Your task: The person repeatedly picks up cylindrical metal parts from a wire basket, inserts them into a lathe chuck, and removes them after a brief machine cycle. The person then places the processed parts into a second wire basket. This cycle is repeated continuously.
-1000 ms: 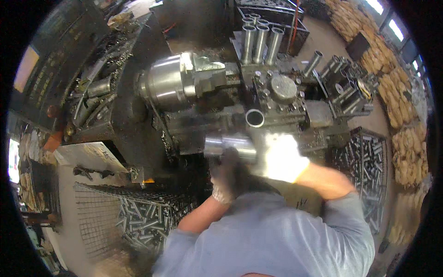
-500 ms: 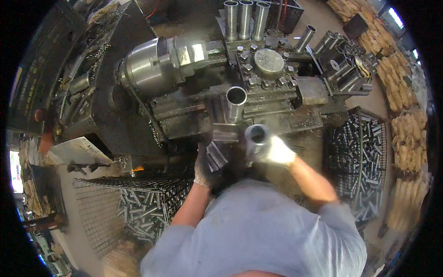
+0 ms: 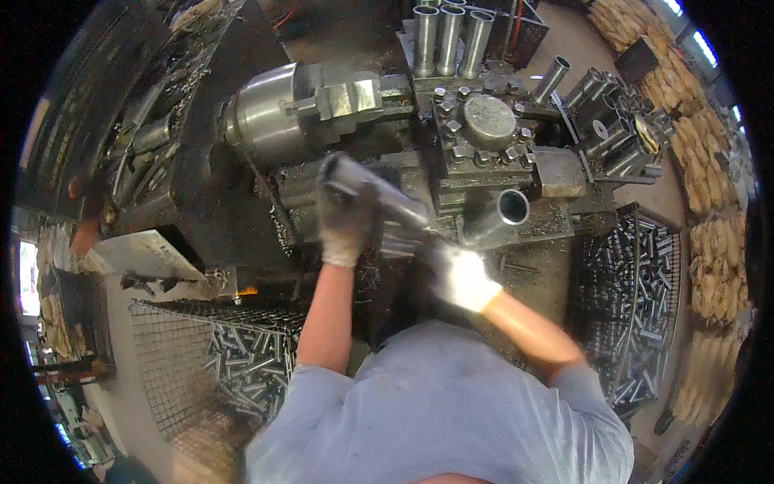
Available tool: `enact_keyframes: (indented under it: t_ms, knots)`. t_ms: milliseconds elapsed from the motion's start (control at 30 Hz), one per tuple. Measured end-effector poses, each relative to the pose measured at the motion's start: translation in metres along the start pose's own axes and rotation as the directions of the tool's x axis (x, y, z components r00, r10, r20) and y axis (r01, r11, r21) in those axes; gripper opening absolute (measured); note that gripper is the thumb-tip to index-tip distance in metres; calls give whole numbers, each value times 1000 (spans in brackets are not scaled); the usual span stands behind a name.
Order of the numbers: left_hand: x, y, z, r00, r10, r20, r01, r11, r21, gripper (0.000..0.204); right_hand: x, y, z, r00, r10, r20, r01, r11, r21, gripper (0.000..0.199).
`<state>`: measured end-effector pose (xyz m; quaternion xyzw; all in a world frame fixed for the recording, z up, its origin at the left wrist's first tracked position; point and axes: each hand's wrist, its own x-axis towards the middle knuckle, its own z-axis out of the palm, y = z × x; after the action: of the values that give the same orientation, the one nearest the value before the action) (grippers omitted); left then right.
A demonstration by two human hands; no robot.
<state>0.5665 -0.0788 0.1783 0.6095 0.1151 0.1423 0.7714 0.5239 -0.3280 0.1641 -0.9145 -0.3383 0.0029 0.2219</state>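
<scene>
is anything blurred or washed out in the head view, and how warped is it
Head view: the right hand is motion-smeared and its white glove glares out; the left hand and the metal tube it grips are softly blurred; the lathe chuck stays sharp with bright highlights; fisheye bends edges toward the dark circular rim.

Beyond my left hand sits the big steel chuck of the lathe, and past my right the square tool post studded with bolts. Three metal tubes stand upright at the far side of it. Below my left elbow a wire basket holds a heap of short tubes; another wire crate, outside my right arm, is packed with more.
</scene>
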Motion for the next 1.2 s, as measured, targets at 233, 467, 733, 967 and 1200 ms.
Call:
enact_keyframes:
  t_ms: [233,467,733,967,1200]
  knots:
    - [-28,-7,-95,918,-205,340,396,536,-745,71,74,6,38,1000,-2,-26,7,978,209,27]
    - [-32,7,-42,994,-88,64,109,800,-590,84,136,-75,-63,774,169,610,-456,818,352,49]
    - [88,86,-51,943,259,209,-331,659,675,86,160,-58,-164,999,-32,27,24,965,260,79]
    - [213,120,-44,903,170,395,-307,-388,869,104,310,86,-193,960,-189,205,279,627,-727,54]
    - [220,187,2,917,22,399,-392,-142,909,94,359,120,-107,792,33,609,148,958,-245,51]
